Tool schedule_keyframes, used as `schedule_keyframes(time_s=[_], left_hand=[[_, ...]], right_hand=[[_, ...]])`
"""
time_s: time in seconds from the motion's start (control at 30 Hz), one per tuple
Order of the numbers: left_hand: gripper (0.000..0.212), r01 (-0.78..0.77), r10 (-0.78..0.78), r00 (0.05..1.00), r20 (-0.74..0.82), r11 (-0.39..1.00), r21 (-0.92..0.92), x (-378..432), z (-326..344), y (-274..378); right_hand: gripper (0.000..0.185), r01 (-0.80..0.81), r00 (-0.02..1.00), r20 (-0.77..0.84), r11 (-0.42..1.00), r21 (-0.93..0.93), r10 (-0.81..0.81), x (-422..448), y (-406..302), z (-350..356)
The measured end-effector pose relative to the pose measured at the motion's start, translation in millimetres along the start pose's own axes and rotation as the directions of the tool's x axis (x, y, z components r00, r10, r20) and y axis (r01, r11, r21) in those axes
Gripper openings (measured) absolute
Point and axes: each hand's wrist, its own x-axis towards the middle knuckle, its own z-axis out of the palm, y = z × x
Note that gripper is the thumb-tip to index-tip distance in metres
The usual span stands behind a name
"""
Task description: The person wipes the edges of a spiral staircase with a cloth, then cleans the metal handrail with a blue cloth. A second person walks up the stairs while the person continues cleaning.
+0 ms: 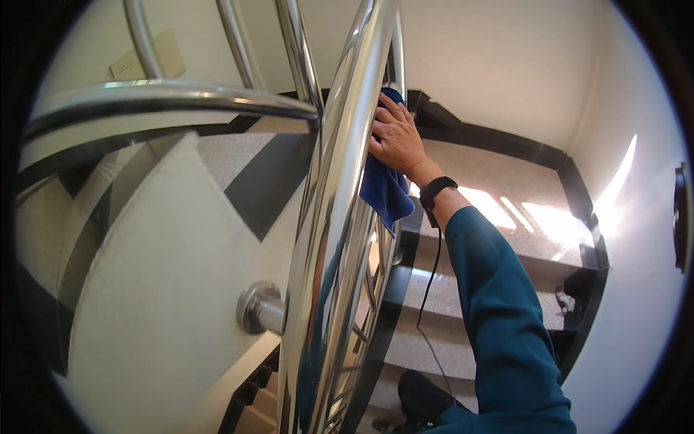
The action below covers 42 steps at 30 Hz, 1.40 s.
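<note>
My right hand (398, 138) presses a blue cloth (386, 187) against the right side of a polished stainless-steel handrail (331, 228). Its fingers lie flat over the cloth's upper part, while a loose corner hangs below the palm. The wrist wears a black band, from which a thin dark cable (432, 285) runs down toward the steps. The sleeve is dark teal. My left hand is out of view.
Speckled stone stairs (439, 342) with dark borders descend on the right, sunlit at the landing (488, 173). Curved steel rail (179, 100) and upright posts (293, 49) stand upper left. A round wall bracket (257, 307) joins the handrail. Crumpled litter (565, 301) lies by the right wall.
</note>
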Motion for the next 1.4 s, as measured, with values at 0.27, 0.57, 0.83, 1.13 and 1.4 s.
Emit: schedule_keyframes(time_s=[0.27,0.57,0.83,1.13,1.4], left_hand=[[0.041,0.096,-0.105,0.994,-0.044,0.98,-0.173,-11.5,-3.5,6.5],[0.037,-0.037,0.004,0.993,-0.117,0.961,-0.275,-3.4,-5.7,37.4],[0.042,-0.102,0.073,0.988,-0.135,0.97,-0.221,-0.7,-3.7,30.8],[0.044,-0.118,0.087,0.979,-0.182,0.979,-0.167,3.0,-3.4,40.8],[0.036,0.07,-0.085,0.99,-0.109,0.989,-0.132,-3.4,-10.2,35.5]], right_hand=[[0.033,-0.008,0.999,0.054,0.993,0.118,0.001,-106.6,-88.6,-3.2],[0.056,-0.113,0.989,0.123,0.962,0.247,0.084,-238.3,-205.5,-13.3],[0.072,-0.278,0.956,0.028,0.876,0.395,0.292,-298.0,-266.6,-9.2],[0.075,-0.333,0.93,0.013,0.824,0.458,0.368,-318.2,-280.2,1.5],[0.07,-0.319,0.941,0.06,0.816,0.483,0.332,-310.6,-270.6,-5.4]])
